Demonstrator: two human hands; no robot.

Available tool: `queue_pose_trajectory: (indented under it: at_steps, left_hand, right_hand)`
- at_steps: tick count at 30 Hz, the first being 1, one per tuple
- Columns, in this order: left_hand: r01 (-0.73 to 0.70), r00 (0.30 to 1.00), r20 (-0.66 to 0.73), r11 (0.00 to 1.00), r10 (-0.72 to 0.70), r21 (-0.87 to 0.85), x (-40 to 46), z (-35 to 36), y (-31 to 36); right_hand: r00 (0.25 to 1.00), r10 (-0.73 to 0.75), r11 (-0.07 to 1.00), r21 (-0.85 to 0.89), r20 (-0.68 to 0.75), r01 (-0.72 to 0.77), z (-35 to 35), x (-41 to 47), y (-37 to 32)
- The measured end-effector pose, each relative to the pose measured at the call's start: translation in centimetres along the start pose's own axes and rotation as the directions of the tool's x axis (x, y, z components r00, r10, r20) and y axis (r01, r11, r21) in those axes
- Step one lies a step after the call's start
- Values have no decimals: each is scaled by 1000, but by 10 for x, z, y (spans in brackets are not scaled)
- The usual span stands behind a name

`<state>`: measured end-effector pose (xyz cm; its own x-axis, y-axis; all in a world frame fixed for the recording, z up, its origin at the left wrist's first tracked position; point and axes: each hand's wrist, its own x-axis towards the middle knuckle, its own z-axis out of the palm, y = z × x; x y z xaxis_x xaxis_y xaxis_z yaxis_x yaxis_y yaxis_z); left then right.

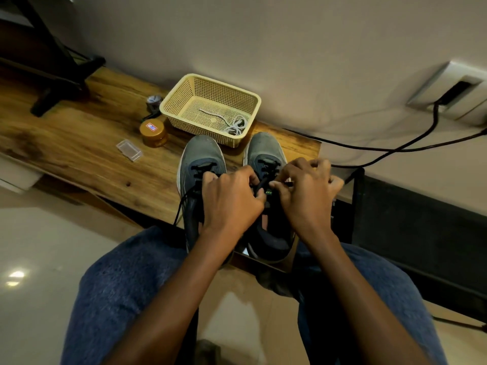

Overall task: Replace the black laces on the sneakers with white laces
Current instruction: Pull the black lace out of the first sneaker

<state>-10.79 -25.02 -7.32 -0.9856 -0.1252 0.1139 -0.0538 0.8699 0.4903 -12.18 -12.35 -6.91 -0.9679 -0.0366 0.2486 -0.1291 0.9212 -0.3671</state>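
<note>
Sneakers: left sneaker (200, 154) & right sneaker (265, 150), side by side at desk (79, 143) edge, toes twd wall.
Your left hand (232, 198): fingers curled, pinching black lace (261, 185) over right sneaker.
Your right hand (307, 191): fingers curled, pinching same lace.
White laces (233, 125): bundled in basket (210, 85), just behind sneakers.
Misc: jar (153, 133), clear box (129, 150) left of basket.

Sneakers: two, grey, side by side — left one (201, 164), right one (266, 151)
Hands: two — left hand (232, 198), right hand (307, 191)
Basket (184, 98): one, far
White laces (234, 125): one bundle
Jar (153, 133): one
Clear plastic case (129, 150): one, left
</note>
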Motion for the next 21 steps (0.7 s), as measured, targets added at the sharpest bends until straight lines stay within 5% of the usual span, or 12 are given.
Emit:
queue_pose_trajectory:
  at_steps: [3,6,13,21]
  left_hand:
    - [4,1000,-4,1000,-4,19,1,1,-1]
    - [15,1000,-7,999,-14,33,2,0,-4]
    - [13,1000,2,1000,-13,10,2,0,-4]
    - [19,1000,8,1000,-19,4,1,-1,0]
  right_hand:
    - [991,117,992,59,-58,-114,-2,1,2]
    - [986,146,989,8,86,-147,-1,4,4]
    - [968,-64,990,-106,242,92,0,0,-4]
    - [998,46,996,-79,-40,-50,1,2,1]
